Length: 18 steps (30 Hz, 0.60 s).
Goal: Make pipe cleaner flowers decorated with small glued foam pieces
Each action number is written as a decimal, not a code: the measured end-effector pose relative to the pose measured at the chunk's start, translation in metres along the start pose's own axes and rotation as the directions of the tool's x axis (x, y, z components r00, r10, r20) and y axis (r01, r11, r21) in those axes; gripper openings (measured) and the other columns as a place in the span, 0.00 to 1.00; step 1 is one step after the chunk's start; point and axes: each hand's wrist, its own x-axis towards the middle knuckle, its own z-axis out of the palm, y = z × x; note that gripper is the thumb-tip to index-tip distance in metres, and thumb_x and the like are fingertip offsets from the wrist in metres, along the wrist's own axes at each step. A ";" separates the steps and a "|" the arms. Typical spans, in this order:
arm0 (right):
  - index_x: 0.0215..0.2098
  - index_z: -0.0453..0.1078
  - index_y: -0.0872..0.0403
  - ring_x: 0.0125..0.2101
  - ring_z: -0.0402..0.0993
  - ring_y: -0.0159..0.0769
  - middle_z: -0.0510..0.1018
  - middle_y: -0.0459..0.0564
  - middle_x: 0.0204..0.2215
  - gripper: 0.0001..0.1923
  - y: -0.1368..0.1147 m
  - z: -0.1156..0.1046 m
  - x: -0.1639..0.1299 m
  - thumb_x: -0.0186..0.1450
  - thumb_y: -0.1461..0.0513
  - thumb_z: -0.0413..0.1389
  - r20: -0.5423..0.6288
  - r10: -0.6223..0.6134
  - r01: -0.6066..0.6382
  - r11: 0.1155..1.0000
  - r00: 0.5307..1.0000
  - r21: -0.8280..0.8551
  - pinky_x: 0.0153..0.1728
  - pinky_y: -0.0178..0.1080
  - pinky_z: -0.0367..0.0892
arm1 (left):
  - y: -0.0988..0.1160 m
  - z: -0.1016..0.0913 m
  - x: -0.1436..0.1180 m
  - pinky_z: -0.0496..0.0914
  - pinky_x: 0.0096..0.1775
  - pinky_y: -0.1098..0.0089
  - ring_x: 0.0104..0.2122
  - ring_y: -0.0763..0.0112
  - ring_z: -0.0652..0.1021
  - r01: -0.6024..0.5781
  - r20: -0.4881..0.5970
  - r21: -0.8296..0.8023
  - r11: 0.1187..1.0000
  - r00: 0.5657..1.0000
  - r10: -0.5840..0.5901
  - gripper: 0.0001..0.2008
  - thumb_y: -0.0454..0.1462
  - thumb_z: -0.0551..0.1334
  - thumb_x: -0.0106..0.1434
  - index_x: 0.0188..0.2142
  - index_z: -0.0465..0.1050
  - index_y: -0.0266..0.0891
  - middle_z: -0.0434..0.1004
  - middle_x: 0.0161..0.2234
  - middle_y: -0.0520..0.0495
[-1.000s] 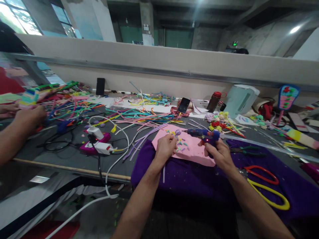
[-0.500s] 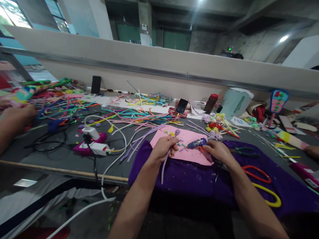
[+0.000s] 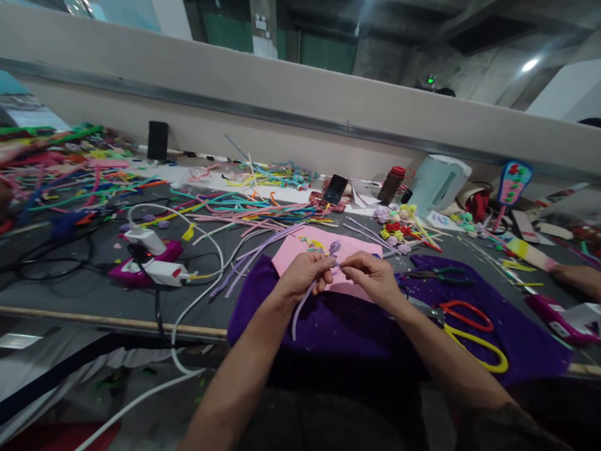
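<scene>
Left hand [image 3: 304, 275]: fingers grasping purple stem [image 3: 299, 312], lower end hanging over purple cloth [image 3: 338, 332]
Purple flower [image 3: 335, 247]: just above left fingertips, over pink sheet [image 3: 285, 254]
Right hand [image 3: 373, 275]: fingertips pinched together beside left's — can't tell what's between
Tools: pliers [image 3: 453, 275], scissors [image 3: 488, 357] — on cloth, right side

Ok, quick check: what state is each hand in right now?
Left hand: closed, pinching a thin, fuzzy lavender stem.
Right hand: thumb and fingers pinched closed nearby; whether they grip anything can't be told.
</scene>
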 end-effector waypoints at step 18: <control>0.29 0.69 0.54 0.29 0.68 0.30 0.72 0.47 0.28 0.06 -0.021 -0.058 0.027 0.61 0.62 0.51 0.169 -0.181 0.225 0.929 0.969 -0.293 0.30 0.33 0.62 | -0.003 0.010 -0.004 0.52 0.12 0.79 0.08 0.81 0.62 0.005 -0.150 0.443 0.897 0.986 0.068 0.14 0.45 0.56 0.54 0.21 0.66 0.36 0.67 0.13 0.54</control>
